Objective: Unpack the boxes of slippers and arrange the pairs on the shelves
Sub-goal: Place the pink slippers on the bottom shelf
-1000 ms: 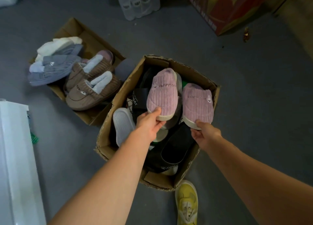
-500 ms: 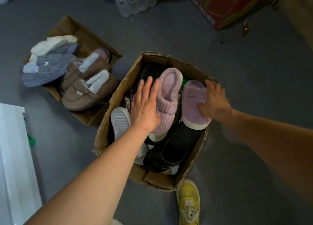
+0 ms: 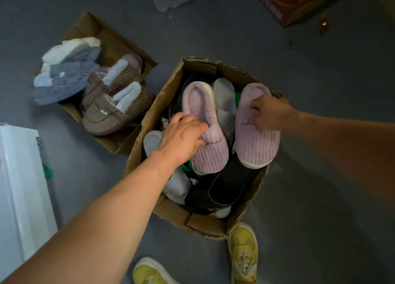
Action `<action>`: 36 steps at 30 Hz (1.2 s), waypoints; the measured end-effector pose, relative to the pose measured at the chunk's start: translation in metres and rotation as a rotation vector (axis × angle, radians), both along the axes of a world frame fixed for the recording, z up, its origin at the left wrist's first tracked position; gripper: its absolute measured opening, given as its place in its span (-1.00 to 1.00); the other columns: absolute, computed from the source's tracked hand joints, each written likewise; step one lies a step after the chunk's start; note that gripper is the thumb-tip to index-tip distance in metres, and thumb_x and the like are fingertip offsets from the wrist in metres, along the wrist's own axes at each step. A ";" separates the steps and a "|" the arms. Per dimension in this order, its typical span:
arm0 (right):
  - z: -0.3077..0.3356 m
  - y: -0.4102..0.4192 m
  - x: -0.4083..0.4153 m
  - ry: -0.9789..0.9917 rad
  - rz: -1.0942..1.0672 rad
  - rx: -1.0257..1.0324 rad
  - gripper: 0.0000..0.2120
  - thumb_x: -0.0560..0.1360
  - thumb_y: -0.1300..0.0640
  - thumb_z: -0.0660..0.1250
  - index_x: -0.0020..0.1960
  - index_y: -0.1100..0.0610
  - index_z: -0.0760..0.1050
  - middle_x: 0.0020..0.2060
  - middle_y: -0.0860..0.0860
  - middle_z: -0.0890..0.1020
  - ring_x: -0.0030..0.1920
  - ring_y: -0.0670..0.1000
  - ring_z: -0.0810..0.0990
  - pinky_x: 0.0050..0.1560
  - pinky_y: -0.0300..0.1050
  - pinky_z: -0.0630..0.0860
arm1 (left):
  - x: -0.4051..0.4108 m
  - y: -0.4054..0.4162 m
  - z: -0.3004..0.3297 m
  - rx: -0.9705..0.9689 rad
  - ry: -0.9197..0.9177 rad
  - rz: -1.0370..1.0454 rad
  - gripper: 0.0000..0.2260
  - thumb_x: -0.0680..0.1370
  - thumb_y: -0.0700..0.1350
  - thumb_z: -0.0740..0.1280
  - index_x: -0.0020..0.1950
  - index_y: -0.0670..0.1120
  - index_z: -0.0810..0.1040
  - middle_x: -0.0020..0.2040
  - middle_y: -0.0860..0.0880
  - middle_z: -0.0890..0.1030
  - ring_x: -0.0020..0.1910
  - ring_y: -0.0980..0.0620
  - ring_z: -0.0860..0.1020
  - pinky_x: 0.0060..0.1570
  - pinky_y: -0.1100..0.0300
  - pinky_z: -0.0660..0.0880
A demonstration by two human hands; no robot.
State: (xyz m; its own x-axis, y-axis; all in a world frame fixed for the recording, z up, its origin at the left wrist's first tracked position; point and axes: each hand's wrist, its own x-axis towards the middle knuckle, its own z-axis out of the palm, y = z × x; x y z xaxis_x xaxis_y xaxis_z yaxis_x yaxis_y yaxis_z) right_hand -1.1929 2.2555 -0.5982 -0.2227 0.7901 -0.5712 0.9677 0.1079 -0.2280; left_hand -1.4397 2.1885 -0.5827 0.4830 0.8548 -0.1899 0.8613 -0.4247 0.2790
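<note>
A grey floor point(image 3: 299, 91) is seen from above, with a white cabinet edge point(image 3: 19, 187) at the left, where no shelves can be made out. Two open cardboard boxes stand on it: the far box point(image 3: 102, 27) holds brown slippers point(image 3: 111, 112) and grey-blue slippers point(image 3: 62, 85), while the near box point(image 3: 147, 125) is crammed with mixed footwear, among it a black slide point(image 3: 226, 187) and white slides point(image 3: 224, 100). On top of that pile lies the pair in hand. The left pink slipper point(image 3: 205, 134) is grasped at its opening by the left hand point(image 3: 181, 138), thumb and fingers closed over the corduroy upper. The right pink slipper point(image 3: 256, 140) is pinched at its collar by the right hand point(image 3: 269, 112), its grip likewise clenched on the fabric. Yellow shoes point(image 3: 243, 253) are worn beside the near box.

The step in hand is judged to be lifting this pair out. It would best be done with both slippers raised straight up together, so the loose slides beneath are not dragged over the rim, and with the pair kept toes aligned for placing on a shelf
</note>
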 end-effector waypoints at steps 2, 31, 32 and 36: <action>0.018 -0.007 0.002 0.142 0.049 -0.008 -0.85 0.56 0.09 0.21 0.10 0.04 0.48 -0.01 0.03 0.55 -0.02 0.10 0.50 -0.04 -0.05 0.38 | -0.011 -0.009 0.008 -0.001 0.012 0.036 -0.71 0.45 -0.15 0.45 0.17 -0.06 0.62 0.01 -0.06 0.67 0.10 -0.14 0.56 0.21 0.04 0.22; 0.074 -0.150 -0.161 1.192 -1.796 -0.725 -0.54 0.54 0.14 0.35 0.39 0.04 0.30 0.30 0.17 0.46 0.27 0.24 0.47 0.08 0.22 0.54 | -0.063 -0.139 0.061 -0.443 -0.962 1.459 -0.31 0.52 0.33 0.22 0.57 0.11 0.14 0.46 0.18 0.27 0.43 0.13 0.29 0.32 0.16 0.25; 0.077 -0.152 -0.164 1.261 -1.876 -0.759 -0.52 0.54 0.15 0.34 0.41 0.04 0.27 0.29 0.20 0.47 0.25 0.24 0.49 -0.06 0.19 0.59 | -0.065 -0.149 0.054 -0.512 -0.994 1.475 -0.21 0.42 0.41 0.27 0.56 0.14 0.13 0.48 0.18 0.29 0.42 0.11 0.33 0.37 0.11 0.27; 0.088 -0.156 -0.176 1.405 -1.981 -0.759 -0.53 0.54 0.18 0.34 0.41 0.07 0.32 0.20 0.22 0.55 0.18 0.23 0.55 -0.11 0.17 0.59 | -0.068 -0.167 0.039 -0.685 -1.197 1.450 0.00 0.14 0.54 0.42 0.49 0.16 0.28 0.40 0.08 0.50 0.31 0.08 0.52 0.36 -0.05 0.42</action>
State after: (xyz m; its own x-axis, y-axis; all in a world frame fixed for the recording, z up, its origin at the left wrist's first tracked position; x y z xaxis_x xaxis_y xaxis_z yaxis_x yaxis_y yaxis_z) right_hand -1.3687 2.0999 -0.5101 -0.1637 0.3036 -0.9386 -0.7957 -0.6030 -0.0562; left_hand -1.5079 2.0212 -0.5438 -0.2660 0.5928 -0.7602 -0.3096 0.6943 0.6497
